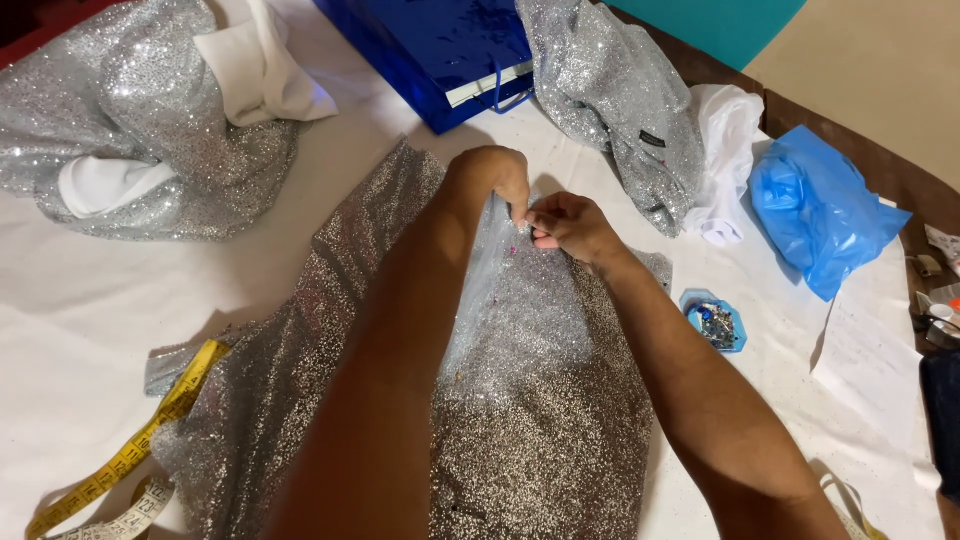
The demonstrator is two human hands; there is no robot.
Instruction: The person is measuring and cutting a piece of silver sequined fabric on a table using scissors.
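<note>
Mostly hidden: left hand (pixel 497 180) and right hand (pixel 565 224) fingers pinch glitter fabric (pixel 540 400) fold; pin unclear

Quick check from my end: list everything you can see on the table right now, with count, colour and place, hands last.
glitter fabric piece: 1, silver, centre, under both hands
glitter fabric bundles: 2, silver with white lining, top left and top centre-right
gift bag: 1, shiny blue, top centre
plastic bag: 1, blue, right
white cloth: 1, beside the plastic bag
pin container: 1, blue, right of the fabric
tape measure: 1, yellow, bottom left
paper sheet: 1, white, right edge
table cover: 1, white
left hand: pinching the fabric
right hand: pinching the fabric
</note>
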